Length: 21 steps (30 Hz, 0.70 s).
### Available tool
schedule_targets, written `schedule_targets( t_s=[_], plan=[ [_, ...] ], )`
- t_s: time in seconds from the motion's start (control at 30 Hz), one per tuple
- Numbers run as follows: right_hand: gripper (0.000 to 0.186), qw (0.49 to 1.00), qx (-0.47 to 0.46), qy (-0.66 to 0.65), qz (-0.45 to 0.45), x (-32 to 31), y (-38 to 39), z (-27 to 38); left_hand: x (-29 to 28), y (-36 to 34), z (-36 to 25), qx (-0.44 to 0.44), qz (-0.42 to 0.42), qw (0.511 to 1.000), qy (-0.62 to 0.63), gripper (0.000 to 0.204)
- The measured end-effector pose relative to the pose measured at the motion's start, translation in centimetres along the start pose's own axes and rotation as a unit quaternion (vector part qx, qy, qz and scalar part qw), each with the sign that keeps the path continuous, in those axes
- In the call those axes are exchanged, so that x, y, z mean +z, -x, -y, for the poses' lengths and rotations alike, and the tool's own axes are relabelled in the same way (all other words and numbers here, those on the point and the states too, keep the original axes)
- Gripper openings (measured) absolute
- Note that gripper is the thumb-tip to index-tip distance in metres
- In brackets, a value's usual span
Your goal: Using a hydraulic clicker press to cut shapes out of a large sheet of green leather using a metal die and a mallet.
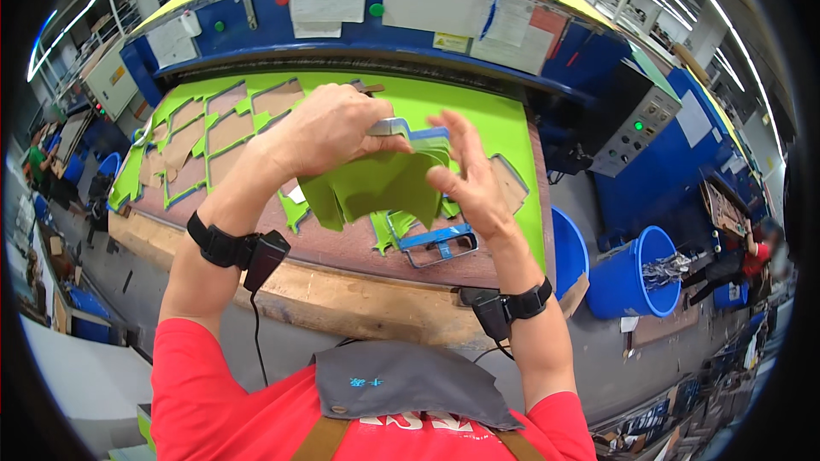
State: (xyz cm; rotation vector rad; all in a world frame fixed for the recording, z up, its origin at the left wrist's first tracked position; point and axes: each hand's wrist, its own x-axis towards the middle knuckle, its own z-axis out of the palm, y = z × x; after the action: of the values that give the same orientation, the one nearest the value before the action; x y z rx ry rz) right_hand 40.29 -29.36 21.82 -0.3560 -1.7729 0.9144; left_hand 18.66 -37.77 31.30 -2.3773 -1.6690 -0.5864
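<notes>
My left hand (337, 124) is closed over the upper left of a stack of bright green cut sheet pieces (376, 188), held up above the work table. Greyish-blue edges show along the top of the stack. At its right side is my right hand (478, 179), thumb and fingers apart; whether the fingertips touch the pieces I cannot tell. Below the stack, a blue metal cutting die (440, 243) lies on the brown board (342, 248). Green sheet (192, 132) with angular cut-outs covers the table's left side.
Behind the table runs a blue machine beam (256, 21) with papers on it. A control box (636, 132) with a lit green button is at the right, above blue bins (619, 277). A wooden edge (342, 307) borders the table's front. Other people are far left and right.
</notes>
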Motion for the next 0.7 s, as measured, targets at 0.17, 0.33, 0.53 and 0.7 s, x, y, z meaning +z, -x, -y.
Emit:
schedule_targets(
  t_s=[0.17, 0.33, 0.53, 0.7],
  plan=[
    [0.038, 0.986, 0.142, 0.044, 0.079, -2.3, 1.9, 4.6, 0.8, -2.2, -2.3, 0.013, 0.037, 0.998, 0.05, 0.032],
    [0.026, 0.965, 0.211, -0.156, 0.013, -4.6, 3.5, 6.0, 2.2, -3.3, -0.7, -0.067, 0.12, 0.869, 0.475, 0.052],
    [0.026, 0.886, 0.377, -0.252, -0.092, -6.6, 8.7, 1.9, 15.7, 4.8, -4.2, -0.119, 0.104, 0.329, 0.931, 0.078],
    [0.032, 0.84, 0.446, -0.238, -0.199, -6.4, 15.0, 1.1, 18.8, 4.7, -6.8, -0.275, 0.223, 0.347, 0.868, 0.06]
  ],
)
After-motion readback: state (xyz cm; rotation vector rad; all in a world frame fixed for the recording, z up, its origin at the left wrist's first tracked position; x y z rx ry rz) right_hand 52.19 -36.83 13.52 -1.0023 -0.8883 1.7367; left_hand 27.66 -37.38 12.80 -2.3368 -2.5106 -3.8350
